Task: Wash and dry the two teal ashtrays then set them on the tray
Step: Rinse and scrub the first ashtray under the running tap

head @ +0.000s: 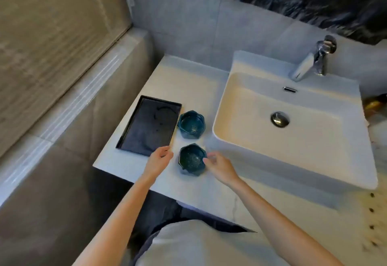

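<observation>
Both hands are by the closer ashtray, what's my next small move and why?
Probably grip the near ashtray with the right hand and lift it toward the sink. Pale specks lie inside it, and that hand's fingers are at its right rim.

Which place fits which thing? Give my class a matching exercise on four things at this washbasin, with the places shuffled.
Things
1. tray
2. near ashtray
3. far ashtray
4. faucet

Places
A. at the back edge of the sink
B. between the left hand and the right hand
C. at the left end of the counter
D. between tray and sink, beyond both hands

Pairs: 1-C, 2-B, 3-D, 4-A
</observation>
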